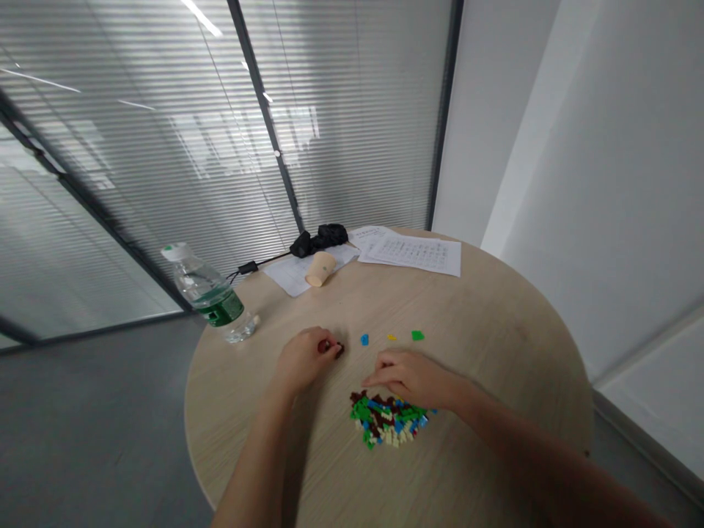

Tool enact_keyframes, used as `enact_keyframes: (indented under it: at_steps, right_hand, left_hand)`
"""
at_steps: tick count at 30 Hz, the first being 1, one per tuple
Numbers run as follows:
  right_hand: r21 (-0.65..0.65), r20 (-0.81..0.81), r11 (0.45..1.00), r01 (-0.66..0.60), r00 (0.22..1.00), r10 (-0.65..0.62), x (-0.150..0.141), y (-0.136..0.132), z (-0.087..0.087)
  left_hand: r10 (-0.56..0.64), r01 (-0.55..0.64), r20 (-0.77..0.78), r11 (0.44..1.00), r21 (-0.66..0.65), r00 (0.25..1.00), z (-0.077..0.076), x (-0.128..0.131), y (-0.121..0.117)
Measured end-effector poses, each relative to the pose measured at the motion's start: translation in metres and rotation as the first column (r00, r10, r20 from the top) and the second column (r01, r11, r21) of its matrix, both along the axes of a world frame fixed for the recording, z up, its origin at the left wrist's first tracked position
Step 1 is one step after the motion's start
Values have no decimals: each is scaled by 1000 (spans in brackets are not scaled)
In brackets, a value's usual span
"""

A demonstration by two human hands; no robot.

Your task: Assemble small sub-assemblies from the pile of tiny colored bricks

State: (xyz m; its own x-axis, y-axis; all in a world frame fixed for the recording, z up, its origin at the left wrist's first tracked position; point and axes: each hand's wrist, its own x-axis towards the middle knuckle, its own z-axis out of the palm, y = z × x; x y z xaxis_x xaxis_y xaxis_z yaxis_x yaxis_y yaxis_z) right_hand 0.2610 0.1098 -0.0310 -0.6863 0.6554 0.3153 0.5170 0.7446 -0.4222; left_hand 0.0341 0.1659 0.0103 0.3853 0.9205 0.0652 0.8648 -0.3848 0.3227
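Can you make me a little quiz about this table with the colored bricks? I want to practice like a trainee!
1. True or false: the paper cup lies on its side on the round wooden table.
2. Past the pile of plastic bricks lie three loose bricks in a row. Which color is farthest right? A blue, B yellow, C green.
3. Which hand is nearest the pile?

Key: 1 true; 2 C; 3 the right hand.
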Motion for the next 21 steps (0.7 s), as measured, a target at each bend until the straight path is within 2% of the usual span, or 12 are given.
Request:
enact_keyframes:
  at_steps: [6,15,21]
  right_hand:
    - [20,103,999,25,994,-27,-2,-2,-1]
    - [-33,33,999,36,999,-35,0,3,-4]
    - [-43,2,998,51,999,-51,-3,1,1]
  left_hand:
    - [-141,141,59,990,8,988,1,9,-4]
    - [-270,284,200,958,-47,942,-9,21,-10]
    - [-299,331,284,941,-72,911,-12,24,-10]
